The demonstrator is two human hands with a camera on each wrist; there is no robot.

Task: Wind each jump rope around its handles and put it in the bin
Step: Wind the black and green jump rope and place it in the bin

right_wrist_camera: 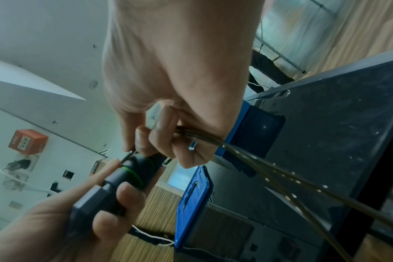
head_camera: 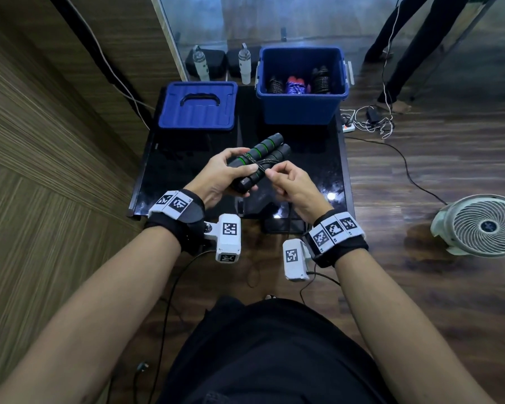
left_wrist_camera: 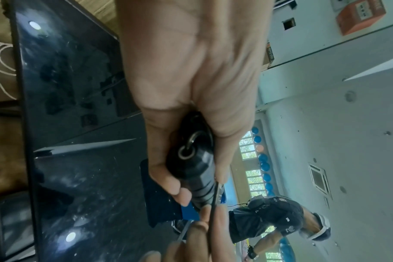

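My left hand [head_camera: 220,173] has its grip clenched round the two black handles [head_camera: 260,158] of the jump rope, green rings showing on the foam, both handles lying side by side and held above the table [head_camera: 318,158]. The left wrist view shows my fingers curled round the butt end of one handle, where a metal ring sits in the cap. My right hand [head_camera: 289,185] pinches the thin dark cord [head_camera: 264,166] between thumb and fingertips right beside the handles, and the other fingers are folded over several strands of it; in the right wrist view those strands trail out of my palm and away over the table edge, so a good length is still loose.

Only a few turns of cord cross the handles so far, near my left thumb. I judge this rope's winding to be barely begun: most of the wrapping is left, then the tucking of the end, then the carry to the bin.

The blue bin [head_camera: 302,107] stands open at the far right of the table, well apart from my hands, and three wound bundles [head_camera: 296,84] already lie in it, two dark and one purple with red. Its lid [head_camera: 197,107] rests flat to the left of it. I see no other loose rope on the table, so this looks like the last one, though I cannot be sure
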